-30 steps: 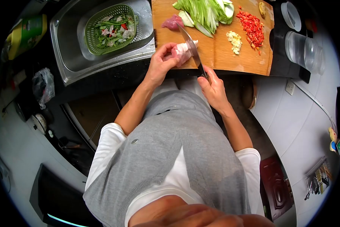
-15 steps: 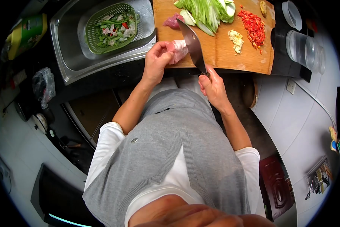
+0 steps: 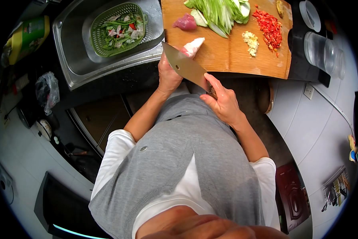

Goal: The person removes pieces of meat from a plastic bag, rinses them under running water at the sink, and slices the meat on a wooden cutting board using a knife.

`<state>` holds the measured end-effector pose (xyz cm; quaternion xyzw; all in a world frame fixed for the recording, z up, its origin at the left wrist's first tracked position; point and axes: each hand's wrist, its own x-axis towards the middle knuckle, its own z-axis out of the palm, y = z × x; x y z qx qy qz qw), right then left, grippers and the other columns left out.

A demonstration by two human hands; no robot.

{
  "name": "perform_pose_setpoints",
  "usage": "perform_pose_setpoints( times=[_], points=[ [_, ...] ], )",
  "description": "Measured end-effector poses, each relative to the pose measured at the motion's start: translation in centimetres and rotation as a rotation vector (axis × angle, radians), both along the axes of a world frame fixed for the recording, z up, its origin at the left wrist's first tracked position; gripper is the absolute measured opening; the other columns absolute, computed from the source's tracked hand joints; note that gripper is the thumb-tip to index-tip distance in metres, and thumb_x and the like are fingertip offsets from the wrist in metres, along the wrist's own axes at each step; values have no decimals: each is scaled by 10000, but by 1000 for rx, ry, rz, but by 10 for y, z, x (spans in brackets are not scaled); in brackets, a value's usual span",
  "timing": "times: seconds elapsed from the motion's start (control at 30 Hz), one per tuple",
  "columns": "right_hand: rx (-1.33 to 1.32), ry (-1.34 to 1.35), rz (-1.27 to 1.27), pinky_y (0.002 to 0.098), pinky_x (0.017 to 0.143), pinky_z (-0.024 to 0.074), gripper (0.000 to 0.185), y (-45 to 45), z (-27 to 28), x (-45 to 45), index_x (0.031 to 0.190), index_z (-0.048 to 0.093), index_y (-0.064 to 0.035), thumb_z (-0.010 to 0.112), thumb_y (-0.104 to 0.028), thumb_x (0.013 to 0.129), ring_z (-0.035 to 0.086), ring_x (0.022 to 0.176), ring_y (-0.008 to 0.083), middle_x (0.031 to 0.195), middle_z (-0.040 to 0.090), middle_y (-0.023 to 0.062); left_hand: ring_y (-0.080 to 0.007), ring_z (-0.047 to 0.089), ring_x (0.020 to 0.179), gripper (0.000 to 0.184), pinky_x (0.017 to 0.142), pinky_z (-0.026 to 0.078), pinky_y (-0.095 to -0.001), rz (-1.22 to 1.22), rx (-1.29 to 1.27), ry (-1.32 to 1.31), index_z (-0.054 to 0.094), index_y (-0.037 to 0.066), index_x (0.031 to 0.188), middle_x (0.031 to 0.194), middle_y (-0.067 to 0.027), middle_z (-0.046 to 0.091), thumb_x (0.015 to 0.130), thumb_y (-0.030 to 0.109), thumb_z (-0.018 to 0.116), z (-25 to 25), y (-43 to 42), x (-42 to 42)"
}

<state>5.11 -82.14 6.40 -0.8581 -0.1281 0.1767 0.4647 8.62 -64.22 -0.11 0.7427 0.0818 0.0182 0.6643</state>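
My right hand (image 3: 223, 101) is closed around the handle of a cleaver (image 3: 187, 68), its index finger laid along the blade. The wide blade slants up to the left, across my left hand (image 3: 170, 77), and hides most of those fingers. A pale, fatty piece of raw meat (image 3: 195, 46) sticks out beyond the blade, at the front of the wooden cutting board (image 3: 214, 55). My left hand appears closed on its near end. A smaller pink lump of raw meat (image 3: 185, 22) lies farther back on the board.
Sliced green vegetable (image 3: 222, 16), chopped red chili (image 3: 269, 32) and minced garlic (image 3: 251, 43) lie on the board, with a piece of ginger (image 3: 280, 8) behind. A green basket (image 3: 95, 40) of scraps sits in the steel sink (image 3: 65, 59) at left. Clear containers (image 3: 320, 47) stand right.
The cleaver has swung left, from pointing up beside the meat to slanting over my left hand. My left hand has turned and moved slightly right and nearer me.
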Motion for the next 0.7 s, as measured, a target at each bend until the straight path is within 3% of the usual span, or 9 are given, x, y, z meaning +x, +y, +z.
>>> perform_pose_setpoints(
  times=[0.07, 0.17, 0.27, 0.47, 0.53, 0.7],
  points=[
    [-27, 39, 3, 336, 603, 500, 573, -1, 4, 3, 1241, 422, -33, 656, -293, 787, 630, 692, 292, 857, 626, 175, -148, 527, 856, 253, 785, 429, -270, -21, -17, 27, 534, 24, 943, 934, -57, 547, 731, 65, 666, 1, -2, 0],
    [-44, 49, 0, 339, 605, 501, 571, -1, 5, 4, 1238, 424, -31, 656, -292, 786, 631, 701, 296, 853, 624, 177, -136, 530, 848, 249, 764, 435, -262, -23, 40, -38, 546, 18, 948, 942, -49, 554, 736, 74, 665, 8, -4, 3],
    [-61, 73, 3, 343, 609, 501, 569, -2, 6, 5, 1236, 424, -30, 655, -290, 786, 632, 710, 300, 858, 622, 180, -131, 544, 820, 244, 739, 442, -255, 8, 45, 84, 559, 13, 954, 924, -44, 575, 745, 89, 661, 4, -4, -1],
    [-84, 96, 19, 351, 618, 498, 558, -2, 7, 7, 1235, 420, -28, 649, -279, 792, 632, 723, 305, 861, 623, 181, -142, 570, 773, 240, 713, 455, -257, 30, 77, -28, 574, 3, 970, 869, -54, 606, 761, 96, 647, 7, -6, 4],
    [-98, 137, 19, 353, 619, 497, 556, -2, 9, 9, 1234, 420, -28, 648, -278, 793, 631, 726, 307, 860, 623, 181, -174, 585, 734, 308, 654, 475, -290, 28, 99, 7, 550, -2, 928, 858, -84, 570, 700, 103, 729, 2, -5, 3],
    [-139, 208, 33, 361, 621, 495, 539, -3, 10, 11, 1225, 421, -30, 637, -281, 800, 630, 729, 311, 878, 624, 171, -241, 591, 726, 304, 629, 477, -316, -25, 310, -137, 557, -2, 903, 848, -116, 570, 672, 91, 732, -7, -4, 1]
  ],
)
